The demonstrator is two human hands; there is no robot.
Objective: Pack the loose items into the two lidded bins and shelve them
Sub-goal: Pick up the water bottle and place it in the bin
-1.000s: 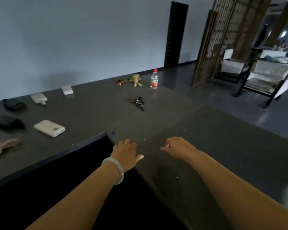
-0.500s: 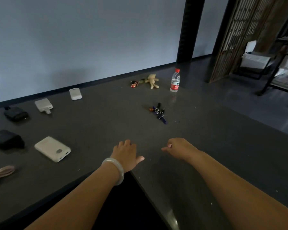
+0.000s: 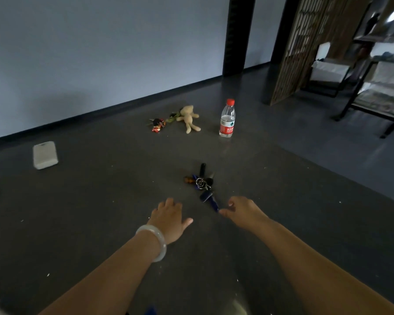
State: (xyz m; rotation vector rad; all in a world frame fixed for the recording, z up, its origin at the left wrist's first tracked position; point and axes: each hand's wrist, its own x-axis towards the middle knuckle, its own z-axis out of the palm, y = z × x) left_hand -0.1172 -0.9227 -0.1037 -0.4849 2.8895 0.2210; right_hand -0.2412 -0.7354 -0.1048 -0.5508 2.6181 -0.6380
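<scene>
A bunch of keys (image 3: 203, 185) with dark fobs lies on the dark tabletop (image 3: 100, 201) just beyond my hands. My right hand (image 3: 241, 212) hovers beside its near end, fingers loosely curled, holding nothing. My left hand (image 3: 168, 219), with a pale bangle on the wrist, hangs to the left of the keys, fingers relaxed and empty. Farther back lie a beige plush toy (image 3: 189, 118) and a small red and black keychain (image 3: 157, 125). A water bottle (image 3: 227, 119) with a red cap stands upright near them. A white power bank (image 3: 44, 154) lies at the left.
The table's right edge runs diagonally, with grey floor beyond it. A black-framed rack with white fabric bins (image 3: 382, 87) stands at the far right, next to a wooden lattice screen (image 3: 305, 48). A grey wall runs behind the table.
The view has moved forward over the table. Both hands are now much closer to the bunch of keys, the right one nearly at it. The items at the left have mostly left the view.
</scene>
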